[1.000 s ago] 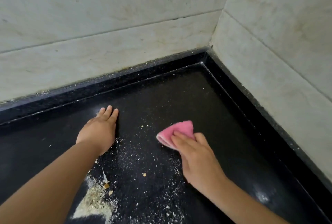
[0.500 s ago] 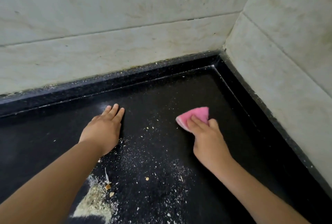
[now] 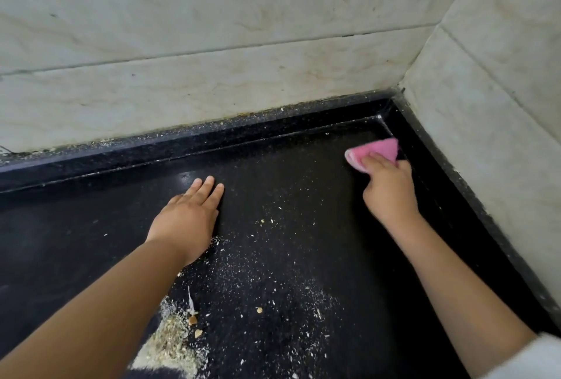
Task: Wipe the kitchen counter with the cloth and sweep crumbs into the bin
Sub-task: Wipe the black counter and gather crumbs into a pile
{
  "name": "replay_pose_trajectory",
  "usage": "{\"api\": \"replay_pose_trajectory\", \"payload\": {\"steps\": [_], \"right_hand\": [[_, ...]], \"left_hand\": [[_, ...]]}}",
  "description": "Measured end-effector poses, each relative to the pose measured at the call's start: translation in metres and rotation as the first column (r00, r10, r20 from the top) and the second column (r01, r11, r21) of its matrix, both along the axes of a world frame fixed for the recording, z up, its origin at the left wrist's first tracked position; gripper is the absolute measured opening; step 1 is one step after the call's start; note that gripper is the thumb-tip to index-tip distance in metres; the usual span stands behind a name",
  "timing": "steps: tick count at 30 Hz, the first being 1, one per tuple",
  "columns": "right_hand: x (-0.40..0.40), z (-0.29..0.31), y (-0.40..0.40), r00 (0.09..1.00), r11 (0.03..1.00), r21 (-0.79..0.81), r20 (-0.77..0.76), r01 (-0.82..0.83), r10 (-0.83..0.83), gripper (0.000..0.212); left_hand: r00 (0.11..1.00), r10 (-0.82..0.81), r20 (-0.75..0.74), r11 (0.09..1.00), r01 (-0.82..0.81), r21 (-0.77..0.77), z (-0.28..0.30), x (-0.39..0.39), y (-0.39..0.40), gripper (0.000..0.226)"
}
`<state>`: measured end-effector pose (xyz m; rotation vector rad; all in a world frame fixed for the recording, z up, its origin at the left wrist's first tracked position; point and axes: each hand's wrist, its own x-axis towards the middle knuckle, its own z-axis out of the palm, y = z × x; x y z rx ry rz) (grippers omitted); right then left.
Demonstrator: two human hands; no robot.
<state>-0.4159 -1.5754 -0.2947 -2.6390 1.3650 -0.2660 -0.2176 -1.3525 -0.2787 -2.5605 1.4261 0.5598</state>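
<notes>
- Cloth (image 3: 375, 152), head view: we find the pink cloth folded and pressed flat on the black table (image 3: 303, 166), far back by the right-hand rim and close to the corner where the two tiled walls (image 3: 212, 69) meet.
- Head view, right hand (image 3: 390, 193): its fingers are curled over the near edge of the cloth, grasping it and bearing down on it.
- Head view, left hand (image 3: 186, 220): released, fingers straight and together, palm flat on the table well to the left of the cloth; it holds nothing.
- Head view, crumbs (image 3: 267, 281): fine white specks lie scattered between the two forearms, with a denser tan heap (image 3: 173, 345) near the bottom edge beside the left forearm. More grit sits along the raised back ledge (image 3: 151, 141).
- We see no bin in this view.
- We judge the step in hand to be wiping out the corner. We recommend that the cloth be kept flat under even pressure, run tight along the rim, then drawn toward the heap in overlapping strokes so the specks gather rather than scatter.
- We advise that the ledge grit be brought down before the final sweep.
</notes>
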Motion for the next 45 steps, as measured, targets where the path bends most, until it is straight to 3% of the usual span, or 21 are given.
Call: {"api": "replay_pose_trajectory", "payload": {"steps": [4,6,9,11,14,18,21,23,26,29,32,35,38,39,41,43,45], "right_hand": [[-0.021,0.008,0.087,0.916,0.928,-0.02,0.152,-0.373,0.371,0.058],[-0.022,0.02,0.09,0.866,0.89,-0.004,0.231,-0.456,0.444,0.05],[-0.018,0.029,0.035,0.926,0.953,-0.129,0.232,-0.274,0.298,0.049],[-0.024,0.023,-0.001,0.986,0.994,-0.047,0.129,-0.095,0.1,0.05],[-0.039,0.004,-0.003,0.999,0.998,-0.049,0.004,0.042,-0.041,0.051],[-0.041,-0.001,0.07,0.99,0.994,-0.083,0.115,-0.075,0.085,0.058],[-0.022,0.021,0.117,0.92,0.931,0.097,0.223,-0.351,0.323,0.056],[-0.001,0.032,0.106,0.875,0.895,0.129,0.307,-0.427,0.373,0.046],[0.032,0.03,0.039,0.947,0.982,-0.014,0.261,-0.189,0.187,0.048],[0.048,0.02,-0.021,0.993,0.999,0.037,0.112,0.039,-0.043,0.053],[0.055,0.011,-0.017,1.0,0.998,0.054,-0.011,-0.006,0.006,0.056],[0.049,0.011,0.019,0.983,0.975,0.123,0.028,-0.184,0.182,0.057],[0.031,0.028,0.033,0.949,0.874,0.375,0.075,-0.31,0.305,0.044],[0.029,0.035,0.028,0.955,0.86,0.417,0.104,-0.295,0.277,0.041],[0.036,0.041,0.008,0.974,0.919,0.334,0.156,-0.208,0.163,0.04],[0.055,0.039,-0.013,0.994,0.964,0.266,0.107,-0.016,-0.013,0.043],[0.073,0.033,-0.015,0.997,0.969,0.236,0.017,0.072,-0.078,0.045]], "left_hand": [[1.0,0.003,-0.002,1.0,-0.003,-0.012,-0.001,0.001,0.001,0.051],[1.0,0.008,-0.009,1.0,-0.008,-0.011,0.0,0.0,0.0,0.051],[1.0,0.009,-0.007,1.0,-0.01,-0.013,-0.001,-0.002,0.0,0.051],[1.0,0.012,0.004,1.0,-0.012,-0.016,-0.001,-0.002,0.001,0.051],[1.0,0.012,0.005,1.0,-0.012,-0.013,0.0,-0.003,0.002,0.051],[0.999,0.001,-0.043,1.0,-0.003,-0.026,0.0,0.0,0.003,0.052],[0.997,0.01,-0.081,0.999,-0.013,-0.029,-0.001,0.002,0.003,0.053],[0.995,0.006,-0.099,0.999,-0.011,-0.045,-0.002,0.004,0.003,0.053],[0.991,0.018,-0.135,0.998,-0.027,-0.065,-0.004,0.005,0.004,0.053],[0.989,0.025,-0.143,0.996,-0.036,-0.079,-0.006,0.006,0.006,0.054],[0.989,0.032,-0.142,0.996,-0.043,-0.078,-0.007,0.006,0.007,0.054],[0.988,0.038,-0.15,0.997,-0.049,-0.068,-0.007,0.006,0.006,0.053],[0.987,0.042,-0.152,0.996,-0.053,-0.068,-0.008,0.007,0.007,0.053],[0.986,0.048,-0.157,0.995,-0.06,-0.077,-0.008,0.007,0.007,0.053],[0.985,0.055,-0.165,0.994,-0.07,-0.083,-0.008,0.006,0.007,0.053],[0.985,0.053,-0.164,0.995,-0.067,-0.081,-0.009,0.006,0.007,0.053],[0.983,0.059,-0.175,0.993,-0.076,-0.093,-0.01,0.007,0.007,0.053]]}}
